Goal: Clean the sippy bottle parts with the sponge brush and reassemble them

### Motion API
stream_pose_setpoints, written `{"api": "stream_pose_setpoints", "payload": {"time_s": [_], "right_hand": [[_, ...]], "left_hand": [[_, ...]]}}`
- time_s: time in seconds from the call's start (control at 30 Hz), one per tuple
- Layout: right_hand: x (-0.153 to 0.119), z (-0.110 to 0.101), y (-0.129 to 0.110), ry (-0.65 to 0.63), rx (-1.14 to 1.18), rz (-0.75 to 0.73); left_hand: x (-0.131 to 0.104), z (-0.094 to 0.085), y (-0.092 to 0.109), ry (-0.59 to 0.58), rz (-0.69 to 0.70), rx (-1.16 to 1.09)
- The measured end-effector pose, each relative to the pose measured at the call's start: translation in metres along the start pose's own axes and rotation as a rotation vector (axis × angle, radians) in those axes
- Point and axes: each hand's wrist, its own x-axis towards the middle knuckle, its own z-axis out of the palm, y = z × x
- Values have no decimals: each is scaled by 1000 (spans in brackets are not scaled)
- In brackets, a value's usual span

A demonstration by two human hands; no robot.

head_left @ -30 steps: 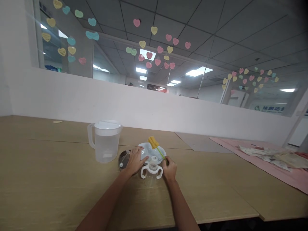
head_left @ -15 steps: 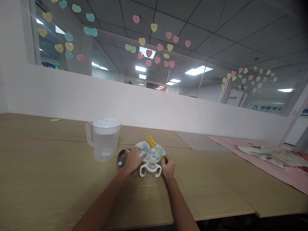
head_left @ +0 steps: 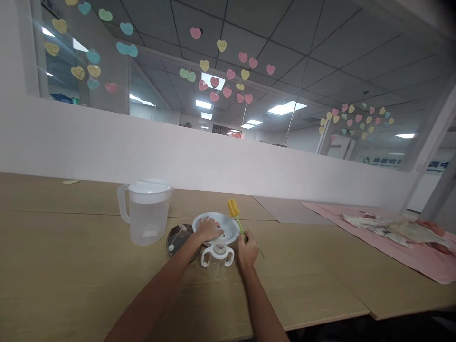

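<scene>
My right hand (head_left: 248, 249) is closed around the thin green handle of a bottle brush (head_left: 234, 209); its yellow sponge head points up and away. Over the white bowl (head_left: 233, 236) reaches my left hand (head_left: 209, 230), fingers apart and bent down into it, the thumb beside a small pale piece that I cannot make out. In front of the bowl a clear baby bottle (head_left: 216, 267) stands upright without a cap, with a white two-handled ring at its neck. Partly under my left forearm lies a round metal tray (head_left: 173, 237), holding a clear straw piece (head_left: 178, 236) with a white end.
A clear lidded pitcher (head_left: 147, 216) with liquid in it stands left of the tray. On the far right, a pink cloth (head_left: 402, 254) carries crumpled fabric or plastic. A low white wall (head_left: 213, 159) with windows above runs behind the wooden table (head_left: 302, 280).
My left hand has moved further over the bowl, off the tray's edge. The brush has swung right and more upright, its yellow head now clear of the bowl. The view has shifted slightly.
</scene>
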Motion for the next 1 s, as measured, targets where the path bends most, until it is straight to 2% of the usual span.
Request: {"api": "stream_pose_setpoints", "payload": {"time_s": [0.1,0.23,0.4,0.5,0.57,0.67,0.73,0.83,1.0], "right_hand": [[0,0,-1,-26,-29,19],[-1,-1,-1,-60,-34,25],[-1,-3,-2,-35,-10,-11],[-2,-2,-3,-22,-24,-47],[-5,-1,-3,-44,-58,-97],[-8,-1,-1,-97,-124,-193],[-9,-1,2,-116,-144,-265],[-9,-3,5,-123,-142,-363],[-8,-8,5,-111,-76,-475]], "left_hand": [[12,5,5,-23,-38,-12],[21,10,7,2,-93,-26],[16,-5,4,135,-113,-75],[-3,-20,-8,324,-91,-158],[-21,-27,-18,583,-54,-411],[-50,-29,-26,794,-90,-668],[-63,-26,-24,820,-127,-787],[-69,-18,-15,811,-122,-884],[-67,-3,-12,596,41,-873]]}}
